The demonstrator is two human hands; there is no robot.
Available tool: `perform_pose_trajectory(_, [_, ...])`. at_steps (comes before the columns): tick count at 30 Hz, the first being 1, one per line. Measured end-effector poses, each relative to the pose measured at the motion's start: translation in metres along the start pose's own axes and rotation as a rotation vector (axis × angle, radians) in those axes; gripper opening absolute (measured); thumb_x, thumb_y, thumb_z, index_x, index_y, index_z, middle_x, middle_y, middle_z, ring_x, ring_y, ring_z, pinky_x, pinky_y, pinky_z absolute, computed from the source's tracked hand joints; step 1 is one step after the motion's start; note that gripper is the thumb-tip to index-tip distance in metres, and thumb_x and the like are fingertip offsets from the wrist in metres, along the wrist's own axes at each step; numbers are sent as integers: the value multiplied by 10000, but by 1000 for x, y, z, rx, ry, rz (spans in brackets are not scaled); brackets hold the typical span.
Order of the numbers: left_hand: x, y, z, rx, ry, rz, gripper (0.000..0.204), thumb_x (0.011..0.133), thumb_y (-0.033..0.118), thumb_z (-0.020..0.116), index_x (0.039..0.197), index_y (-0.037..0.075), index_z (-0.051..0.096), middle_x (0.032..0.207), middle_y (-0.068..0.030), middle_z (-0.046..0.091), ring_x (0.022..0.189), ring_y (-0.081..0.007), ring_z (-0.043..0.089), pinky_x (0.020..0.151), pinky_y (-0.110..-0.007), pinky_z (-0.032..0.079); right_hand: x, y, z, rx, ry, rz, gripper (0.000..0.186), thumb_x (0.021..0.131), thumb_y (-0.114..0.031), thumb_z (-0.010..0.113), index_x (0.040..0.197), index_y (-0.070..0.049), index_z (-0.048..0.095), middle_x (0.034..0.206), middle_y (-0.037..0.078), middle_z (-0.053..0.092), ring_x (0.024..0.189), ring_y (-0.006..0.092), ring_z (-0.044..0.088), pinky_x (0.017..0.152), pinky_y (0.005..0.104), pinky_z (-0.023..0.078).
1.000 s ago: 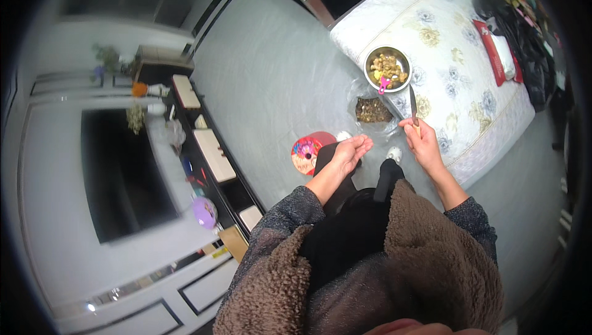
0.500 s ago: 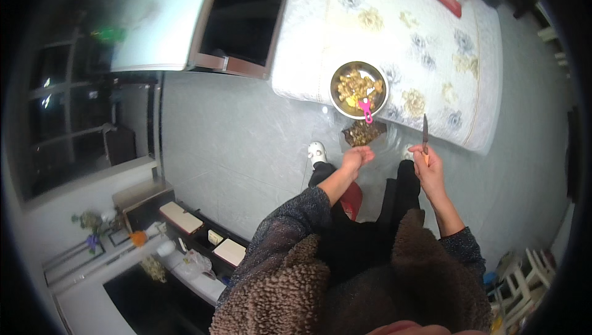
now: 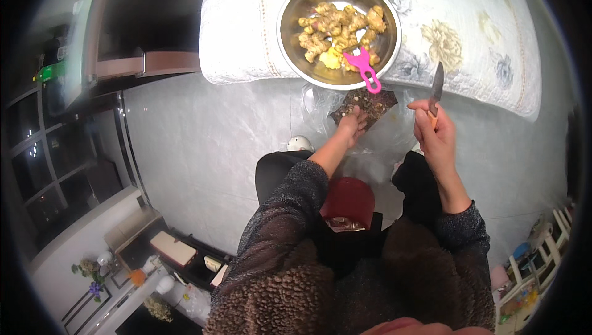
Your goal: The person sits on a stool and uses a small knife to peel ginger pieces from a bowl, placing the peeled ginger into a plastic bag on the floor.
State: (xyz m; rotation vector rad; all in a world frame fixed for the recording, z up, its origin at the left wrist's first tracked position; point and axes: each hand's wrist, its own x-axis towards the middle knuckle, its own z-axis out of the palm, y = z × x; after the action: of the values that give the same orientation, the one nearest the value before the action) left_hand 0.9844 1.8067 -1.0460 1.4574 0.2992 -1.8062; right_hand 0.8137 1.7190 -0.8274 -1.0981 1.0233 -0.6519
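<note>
My right hand (image 3: 436, 134) grips a small knife (image 3: 437, 85) by its orange handle, blade pointing up and away. My left hand (image 3: 351, 126) reaches down to a dark heap of peelings and bits (image 3: 374, 106) in a clear plastic bag (image 3: 401, 122); its fingers look apart, with nothing visible in them. Just beyond, a steel bowl (image 3: 288, 51) stands at the near edge of the cloth-covered table. Knobbly, ginger-like roots (image 3: 330, 22) fill part of it, one a paler, peeled-looking yellow. A pink peeler (image 3: 366, 71) lies across the bowl's near rim.
A pale flowered quilted cloth (image 3: 468, 33) covers the table. Between my legs is a red seat or stool (image 3: 349, 202). Grey tiled floor (image 3: 203, 144) lies around me. White racks (image 3: 542, 261) stand at the lower right, and a shelf with boxes (image 3: 173, 248) at the lower left.
My view has moved closer to the table, so the bowl looks larger. My left hand has gone down to the peelings. The knife stays in my right hand.
</note>
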Motion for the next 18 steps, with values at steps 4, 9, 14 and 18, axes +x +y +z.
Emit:
perform_pose_trajectory(4, [17, -18, -19, 122, -49, 184, 431, 1031, 142, 343, 1409, -60, 388, 1412, -195, 491, 1278, -308, 513, 1020, -381, 463, -17, 40, 2, 144, -51, -136, 170, 1011, -147, 533, 1101, -39, 628, 648, -105, 393, 554, -4, 330, 491, 197, 232])
perform_pose_trajectory(9, [-9, -49, -32, 265, -33, 423, 254, 969, -16, 445, 1170, -96, 578, 1000, -166, 697, 882, -245, 699, 775, -347, 586, -61, 61, 5, 59, -63, -261, 167, 1009, -174, 540, 1078, -50, 628, 673, -109, 416, 581, -1, 342, 511, 201, 251])
perform_pose_trajectory(14, [-44, -42, -30, 854, 121, 779, 365, 943, 214, 620, 1234, -7, 629, 1143, -186, 678, 1024, -268, 670, 887, -358, 519, -113, 74, 20, -67, -50, -190, 159, 1001, -188, 540, 1022, -55, 624, 671, -90, 450, 574, 14, 369, 506, 210, 284])
perform_pose_trajectory(18, [-87, -59, -13, 936, 78, 865, 419, 948, 257, 609, 1298, 27, 604, 1288, -179, 616, 1183, -265, 595, 965, -345, 473, -146, 75, 20, -78, -85, -246, 157, 995, -191, 546, 1026, -59, 625, 665, -87, 453, 573, 22, 382, 507, 215, 301])
